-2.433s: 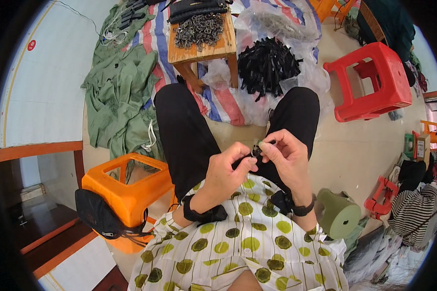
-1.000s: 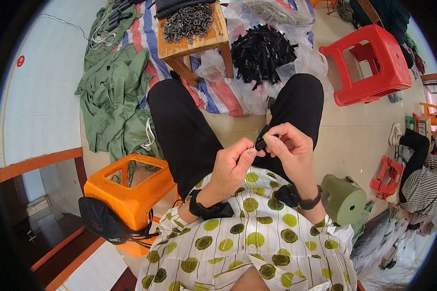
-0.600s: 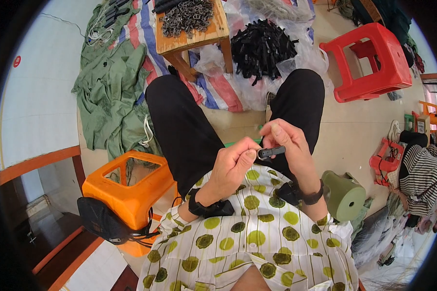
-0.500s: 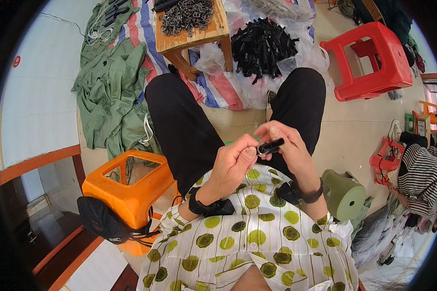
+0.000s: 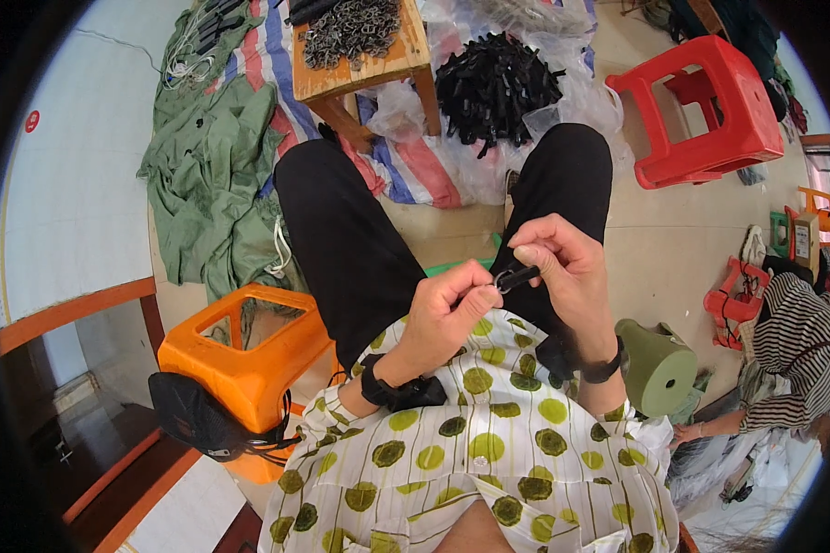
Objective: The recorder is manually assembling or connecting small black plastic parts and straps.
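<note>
A short black strap [image 5: 520, 277] with a small metal buckle at its left end is between my hands, above my lap. My left hand [image 5: 452, 311] is closed, its thumb and forefinger pinching the buckle end. On the other side, my right hand [image 5: 567, 267] has curled fingers and its thumb beside the strap's free end, which appears to sit in its grip; the exact contact is partly hidden. Beyond my knees, a heap of similar black straps [image 5: 496, 90] lies on clear plastic. Several metal buckles [image 5: 350, 35] are piled on a wooden stool [image 5: 364, 81].
An orange plastic stool [image 5: 240, 341] with a black cap [image 5: 189, 415] stands at left, near green cloth [image 5: 217, 175]. A red stool [image 5: 752, 120] is at far right. An olive cylinder [image 5: 659, 369] sits by my right forearm. Another person's striped sleeve [image 5: 793, 341] shows at right.
My right hand has shifted slightly rightward and turned, with its fingers raised more. My left hand has moved a little right. At the right, the other person's forearm has come into view.
</note>
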The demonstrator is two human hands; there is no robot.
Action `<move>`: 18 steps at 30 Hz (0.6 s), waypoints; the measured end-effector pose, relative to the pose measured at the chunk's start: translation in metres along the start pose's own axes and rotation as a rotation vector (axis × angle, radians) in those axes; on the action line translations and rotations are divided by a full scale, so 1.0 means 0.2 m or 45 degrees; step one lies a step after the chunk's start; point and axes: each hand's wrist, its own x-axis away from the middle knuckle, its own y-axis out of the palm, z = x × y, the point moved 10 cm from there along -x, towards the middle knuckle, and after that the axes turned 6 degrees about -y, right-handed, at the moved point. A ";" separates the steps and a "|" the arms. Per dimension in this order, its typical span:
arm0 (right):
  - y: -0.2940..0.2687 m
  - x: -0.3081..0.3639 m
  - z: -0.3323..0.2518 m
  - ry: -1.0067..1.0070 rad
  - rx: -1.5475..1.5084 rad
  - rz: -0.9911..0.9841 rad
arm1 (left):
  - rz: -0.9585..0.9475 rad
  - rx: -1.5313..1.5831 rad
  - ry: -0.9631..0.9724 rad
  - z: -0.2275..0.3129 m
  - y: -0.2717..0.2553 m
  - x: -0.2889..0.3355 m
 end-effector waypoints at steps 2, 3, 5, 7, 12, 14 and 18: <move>-0.01 -0.03 -0.02 0.024 0.003 0.018 | 0.019 0.120 -0.028 0.00 -0.02 0.00; -0.02 -0.05 -0.02 0.050 0.010 0.043 | 0.021 0.118 -0.021 0.01 -0.03 -0.01; -0.14 -0.06 -0.07 -0.144 0.012 0.300 | 0.223 0.043 0.005 0.04 -0.11 0.00; -0.15 -0.01 -0.09 -0.143 -0.064 0.290 | 0.265 0.074 -0.019 0.01 -0.13 0.00; 0.07 0.04 -0.08 -0.059 -0.269 0.083 | 0.216 -0.005 0.056 0.05 -0.09 -0.01; 0.08 0.04 -0.06 -0.089 -0.297 0.081 | 0.181 -0.087 0.155 0.08 -0.07 0.00; 0.09 0.03 -0.08 -0.143 -0.260 0.128 | 0.148 -0.024 0.123 0.10 -0.06 -0.01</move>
